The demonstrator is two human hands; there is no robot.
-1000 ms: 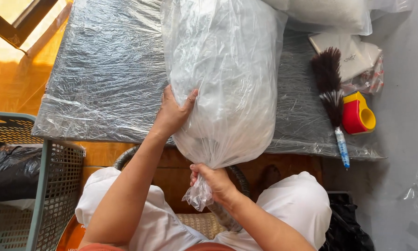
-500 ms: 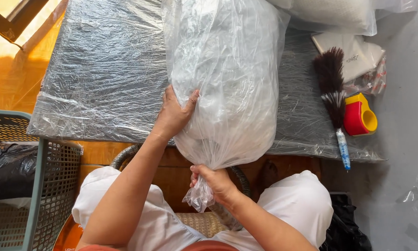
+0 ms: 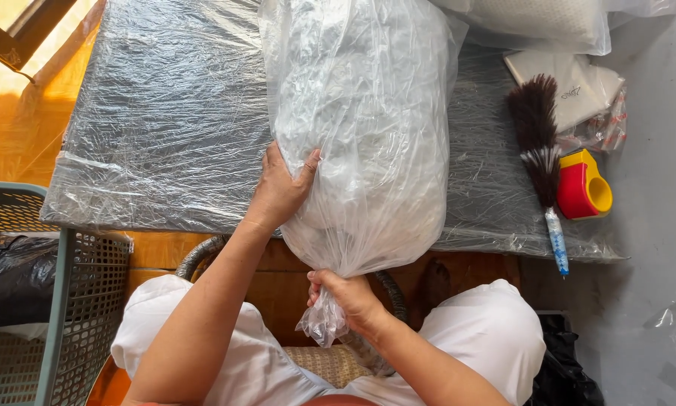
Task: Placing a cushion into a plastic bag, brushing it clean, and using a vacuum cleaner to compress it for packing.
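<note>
A large clear plastic bag (image 3: 360,128), stuffed with something pale and soft (its contents blur behind the crinkled film), lies lengthwise on a table wrapped in plastic sheeting (image 3: 165,120), its near end hanging over the table's front edge. That end is gathered into a twisted neck, and the right hand (image 3: 349,297) is closed tightly around it, fingers curled into a fist on the bunched plastic, with a tuft of film sticking out below. The left hand (image 3: 281,188) lies flat against the bag's left flank, fingers spread and pressing into the side, thumb up on the bulge.

To the right of the bag, on the same table, a dark feather duster (image 3: 539,150) lies with its blue-patterned handle pointing toward the person, and a red-and-yellow tape dispenser (image 3: 584,186) sits just beside it. A second filled bag (image 3: 548,22) rests at the far right corner. A green mesh basket (image 3: 52,301) stands on the floor at left.
</note>
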